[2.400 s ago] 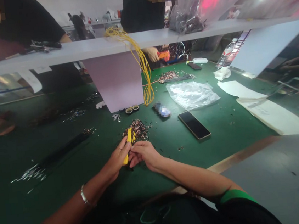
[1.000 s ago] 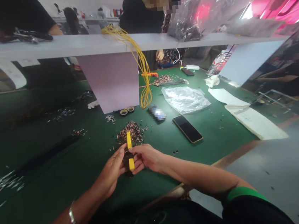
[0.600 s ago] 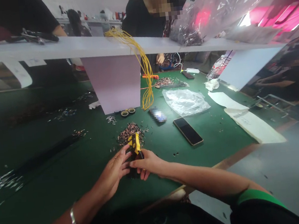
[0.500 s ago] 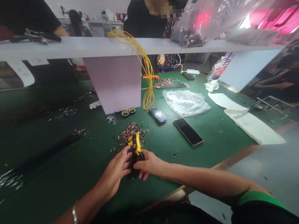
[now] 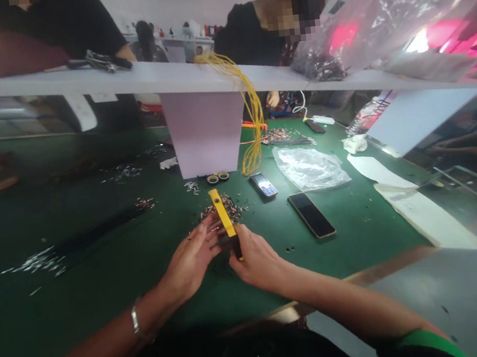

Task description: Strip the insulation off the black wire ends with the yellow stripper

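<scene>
A yellow tool with dark handles (image 5: 224, 213) stands up from my right hand (image 5: 257, 257), whose fingers are wrapped round its handles. Just left of the tool is my left hand (image 5: 195, 254), palm turned toward it, fingers stretched and slightly apart. Whether the left fingertips pinch anything small or touch the tool cannot be made out. Behind the tool lies a pile of short copper-coloured and dark pieces (image 5: 236, 208) on the green table (image 5: 218, 305).
Right of the pile lie a keypad phone (image 5: 264, 185), a black smartphone (image 5: 311, 215) and a clear plastic bag (image 5: 310, 166). Dark wires (image 5: 94, 230) lie at left. Yellow wires (image 5: 252, 109) hang from a white shelf (image 5: 168, 77). People are beyond it.
The view has shifted, so the scene sits farther right. The yellow tool has turned and now shows a narrow side. My right hand is still round it, and my left hand remains beside it.
</scene>
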Demonstrator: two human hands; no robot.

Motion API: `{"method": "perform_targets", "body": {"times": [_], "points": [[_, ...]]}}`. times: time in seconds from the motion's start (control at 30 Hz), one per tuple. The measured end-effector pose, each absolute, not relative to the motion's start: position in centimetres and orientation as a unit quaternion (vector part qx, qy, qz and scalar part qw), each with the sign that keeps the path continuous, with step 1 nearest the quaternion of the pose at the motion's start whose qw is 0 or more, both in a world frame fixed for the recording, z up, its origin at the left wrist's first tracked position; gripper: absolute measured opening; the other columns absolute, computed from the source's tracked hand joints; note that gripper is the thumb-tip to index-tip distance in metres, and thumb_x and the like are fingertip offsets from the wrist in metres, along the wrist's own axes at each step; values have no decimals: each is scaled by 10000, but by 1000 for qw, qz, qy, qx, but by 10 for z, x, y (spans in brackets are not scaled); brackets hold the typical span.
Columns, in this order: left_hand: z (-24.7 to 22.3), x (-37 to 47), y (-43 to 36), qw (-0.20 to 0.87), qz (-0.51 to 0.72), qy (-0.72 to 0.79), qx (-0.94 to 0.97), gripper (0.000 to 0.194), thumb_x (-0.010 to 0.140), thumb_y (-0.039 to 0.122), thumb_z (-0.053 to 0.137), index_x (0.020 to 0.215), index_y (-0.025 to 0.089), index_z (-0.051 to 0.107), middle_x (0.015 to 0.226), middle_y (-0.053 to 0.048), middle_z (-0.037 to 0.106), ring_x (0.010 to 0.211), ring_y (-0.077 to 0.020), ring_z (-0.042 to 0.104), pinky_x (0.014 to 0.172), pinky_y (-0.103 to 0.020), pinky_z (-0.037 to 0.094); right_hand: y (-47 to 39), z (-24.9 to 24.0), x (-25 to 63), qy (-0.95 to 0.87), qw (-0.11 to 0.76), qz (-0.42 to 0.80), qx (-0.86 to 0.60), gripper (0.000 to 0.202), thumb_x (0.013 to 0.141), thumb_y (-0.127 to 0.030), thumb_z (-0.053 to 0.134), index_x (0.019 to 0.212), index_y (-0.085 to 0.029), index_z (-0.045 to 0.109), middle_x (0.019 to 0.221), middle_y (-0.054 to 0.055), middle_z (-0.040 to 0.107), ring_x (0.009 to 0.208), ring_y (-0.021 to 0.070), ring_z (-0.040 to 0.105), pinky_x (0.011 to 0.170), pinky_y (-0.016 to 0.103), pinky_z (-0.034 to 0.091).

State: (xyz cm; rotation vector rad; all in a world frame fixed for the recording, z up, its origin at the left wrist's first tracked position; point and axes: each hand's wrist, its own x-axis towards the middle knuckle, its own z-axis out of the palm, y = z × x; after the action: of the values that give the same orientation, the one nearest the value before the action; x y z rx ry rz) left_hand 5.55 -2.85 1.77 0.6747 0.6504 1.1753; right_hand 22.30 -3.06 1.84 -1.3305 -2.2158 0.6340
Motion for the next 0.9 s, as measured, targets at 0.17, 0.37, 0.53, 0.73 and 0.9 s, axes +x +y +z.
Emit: {"method": "perform_targets", "body": {"times": [0.17,0.37,0.53,0.73,0.9], "points": [[21,55,-30,736,563,226,301,344,917,373,650,1191,169,683,1183,-149,694,1106,-287,634,925,-426,510,-30,12,226,-758,374,286,-451,705,802,-200,563,1433,-184,250,1320,187,581,1181,294,622,990,487,502],[23,51,-30,729,543,262,324,389,895,412,678,1184,151,679,1157,-149,700,1042,-264,660,919,-415,506,-21,-1,224,-717,339,432,-429,631,727,-251,647,1326,-194,457,1276,133,629,1208,317,584,1063,521,433],[23,46,-22,691,506,362,369,491,876,495,680,1203,128,672,1263,-178,655,1065,-271,658,899,-395,513,-12,-16,224,-598,355,583,-420,422,699,-347,716,1073,-200,588,862,42,687,790,247,639,740,385,530],[4,34,-7,592,500,450,443,489,918,478,604,1250,119,629,1216,-185,671,931,-216,672,799,-348,542,-7,-22,229,-564,398,598,-407,449,663,-357,783,1061,-216,630,879,55,703,795,251,638,694,359,504],[-11,33,2,592,368,522,492,443,941,390,505,1244,74,581,845,-101,691,618,-160,654,550,-275,500,-9,-18,234,-584,398,601,-374,473,667,-344,788,1098,-213,644,948,81,730,895,295,678,868,442,508]]}}
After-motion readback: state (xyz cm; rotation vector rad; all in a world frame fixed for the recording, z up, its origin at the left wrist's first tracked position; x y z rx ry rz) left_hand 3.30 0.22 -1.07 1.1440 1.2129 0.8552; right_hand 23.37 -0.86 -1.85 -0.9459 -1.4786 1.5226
